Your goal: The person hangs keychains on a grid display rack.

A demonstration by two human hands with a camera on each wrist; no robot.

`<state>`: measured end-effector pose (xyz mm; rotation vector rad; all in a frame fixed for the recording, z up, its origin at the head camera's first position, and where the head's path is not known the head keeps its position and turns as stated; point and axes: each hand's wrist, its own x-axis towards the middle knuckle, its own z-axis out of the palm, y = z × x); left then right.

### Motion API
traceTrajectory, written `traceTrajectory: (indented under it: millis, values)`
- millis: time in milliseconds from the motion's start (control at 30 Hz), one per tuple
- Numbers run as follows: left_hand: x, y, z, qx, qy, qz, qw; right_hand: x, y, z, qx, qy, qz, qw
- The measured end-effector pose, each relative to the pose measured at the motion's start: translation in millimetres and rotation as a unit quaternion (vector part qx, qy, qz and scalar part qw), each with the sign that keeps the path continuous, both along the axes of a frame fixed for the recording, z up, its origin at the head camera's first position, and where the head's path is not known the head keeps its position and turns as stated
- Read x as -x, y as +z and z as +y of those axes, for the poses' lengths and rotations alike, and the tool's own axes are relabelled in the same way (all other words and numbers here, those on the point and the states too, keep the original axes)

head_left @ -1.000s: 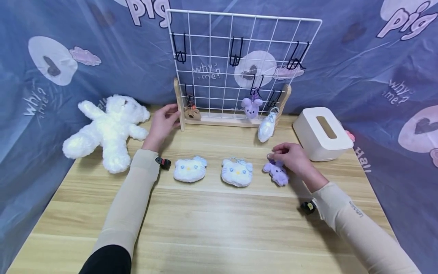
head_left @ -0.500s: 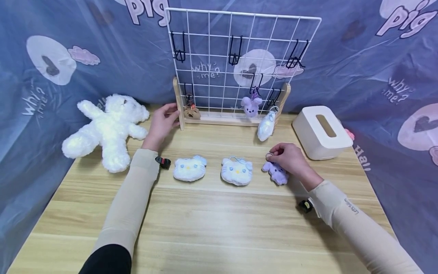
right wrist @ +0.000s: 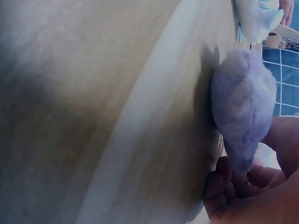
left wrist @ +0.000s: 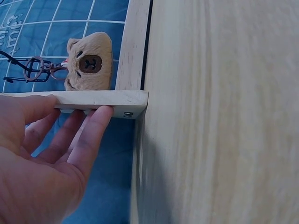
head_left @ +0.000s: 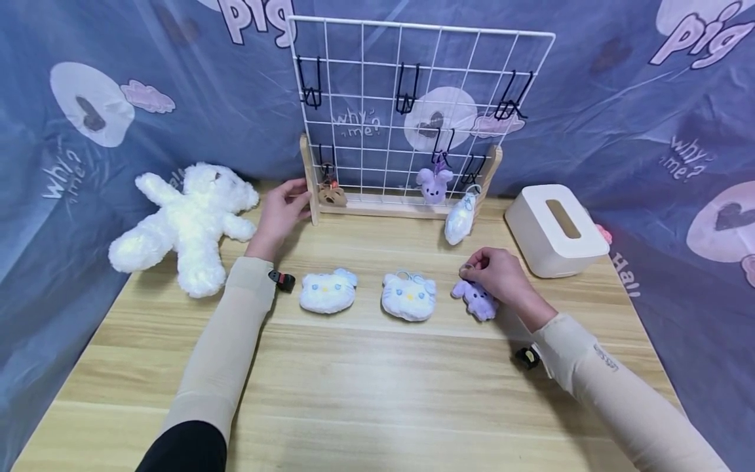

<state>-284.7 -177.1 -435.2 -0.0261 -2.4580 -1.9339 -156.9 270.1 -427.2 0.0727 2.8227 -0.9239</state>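
A cloth-screened tabletop booth, with cartoon-print blue fabric on three sides of a wood-grain table.

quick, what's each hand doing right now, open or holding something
Left hand: closed, holding the wooden post.
Right hand: closed, pinching the purple keychain on the table.
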Motion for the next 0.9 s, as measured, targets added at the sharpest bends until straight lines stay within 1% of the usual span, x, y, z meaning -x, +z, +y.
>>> traceTrajectory:
  millis: [200, 433, 600, 900]
  values:
    - [-1.2, 0.5, 1.8, -0.001, 0.001, -0.002, 1.0000, -1.0, -1.3, 4, 0.003, 0.005, 0.006, 1.0000]
    - [-1.2, 1.4, 1.4, -0.005, 0.000, 0.000, 1.0000, -1.5, 2.9, 8, 0.031, -0.003, -0.003, 0.9995]
    - [-0.6, 0.6, 0.7, -0.002, 0.001, 0.001, 1.0000, -1.5, 4.6, 10, 0.041, -0.005, -0.004, 0.9991]
    - [-0.1, -0.7, -0.1, 0.002, 0.001, 0.001, 1.0000, -1.8, 5.1, 12, 0.079, -0.026, 0.003, 0.9966]
